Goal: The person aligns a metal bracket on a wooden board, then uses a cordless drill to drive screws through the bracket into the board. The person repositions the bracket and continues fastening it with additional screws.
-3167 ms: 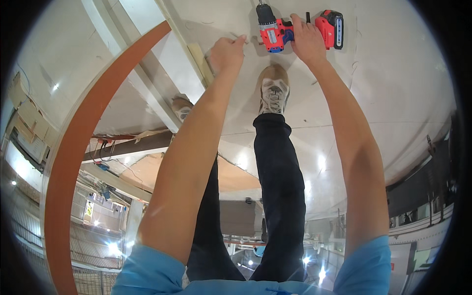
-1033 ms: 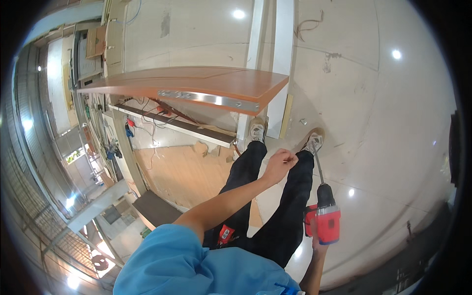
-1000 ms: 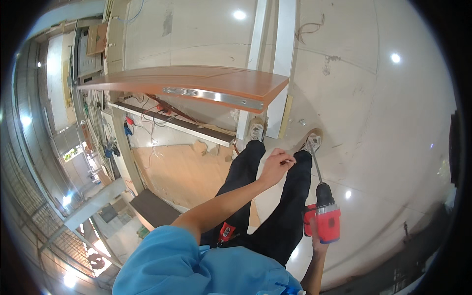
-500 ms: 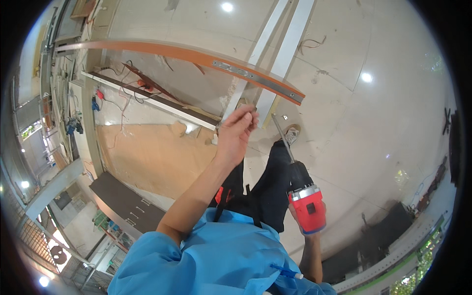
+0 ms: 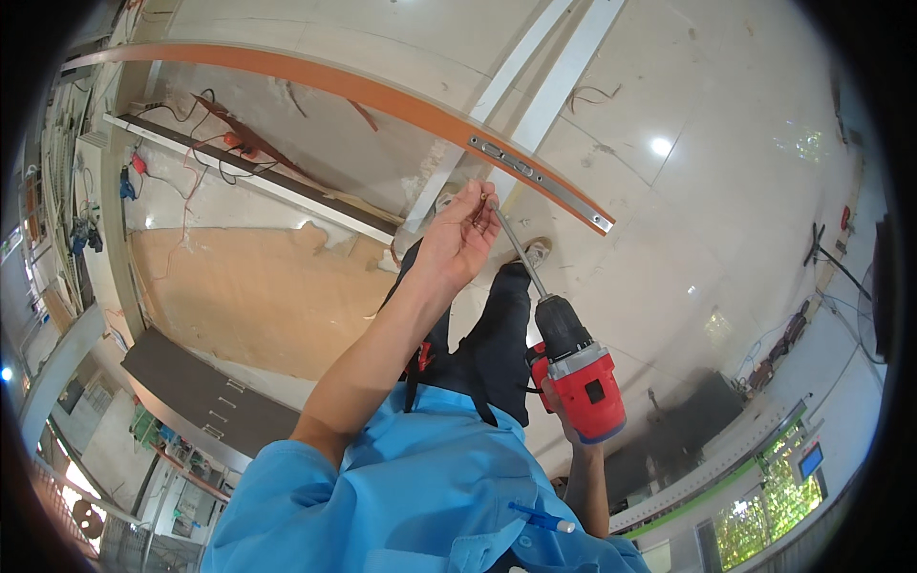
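Note:
My right hand (image 5: 558, 409) is wrapped round the handle of a red and black cordless drill (image 5: 590, 384). From its chuck a long thin bit (image 5: 521, 252) points up and to the left. At the tip of the bit, the fingers of my left hand (image 5: 458, 234) are pinched together, palm partly turned up. Whatever lies between those fingertips is too small to make out. Just beyond them runs a long orange profile (image 5: 382, 94) with a silver lock plate (image 5: 509, 159) let into its edge near the right end.
Two white bars (image 5: 564, 81) extend away beneath the orange profile. On the floor at left lie a brown sheet (image 5: 248, 286) and a dark-and-white strip (image 5: 277, 181) with loose cables. A dark drawer cabinet (image 5: 205, 392) stands at lower left.
The drill has come up and left, bringing its bit tip to my left fingertips. My left hand has turned palm up. The view has shifted, so the profile's right end sits lower.

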Available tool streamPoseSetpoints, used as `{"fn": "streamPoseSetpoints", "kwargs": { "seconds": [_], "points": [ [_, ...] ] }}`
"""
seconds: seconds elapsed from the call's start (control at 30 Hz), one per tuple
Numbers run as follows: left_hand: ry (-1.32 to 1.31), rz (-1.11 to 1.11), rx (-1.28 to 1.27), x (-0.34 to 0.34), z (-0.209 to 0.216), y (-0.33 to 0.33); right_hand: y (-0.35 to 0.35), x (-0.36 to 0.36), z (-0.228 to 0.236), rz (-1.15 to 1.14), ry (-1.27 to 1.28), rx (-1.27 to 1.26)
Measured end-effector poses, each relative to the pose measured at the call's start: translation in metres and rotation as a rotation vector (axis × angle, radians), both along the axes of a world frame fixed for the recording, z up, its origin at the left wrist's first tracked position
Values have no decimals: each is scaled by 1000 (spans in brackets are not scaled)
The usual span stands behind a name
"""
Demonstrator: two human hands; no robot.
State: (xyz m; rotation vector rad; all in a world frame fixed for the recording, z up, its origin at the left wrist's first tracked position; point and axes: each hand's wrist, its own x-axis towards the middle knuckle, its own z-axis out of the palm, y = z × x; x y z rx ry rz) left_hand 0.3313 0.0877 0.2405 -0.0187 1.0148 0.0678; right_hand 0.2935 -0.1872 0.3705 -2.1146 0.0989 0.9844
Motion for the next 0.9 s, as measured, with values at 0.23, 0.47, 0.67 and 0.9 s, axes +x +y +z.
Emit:
{"fn": "streamPoseSetpoints", "kwargs": {
  "seconds": [0.23, 0.47, 0.67, 0.9],
  "points": [
    [-56, -53, -28, 6, 1, 9, 23, 16, 27, 63, -113, -29],
    [-53, -287, 101, 7, -2, 19, 52, 38, 49, 69, -118, -46],
    [-35, -272, 27, 24, -18, 22, 76, 63, 53, 137, -66, -62],
    [-28, -192, 6, 35, -31, 27, 101, 84, 47, 213, -86, -105]
  ]
}}
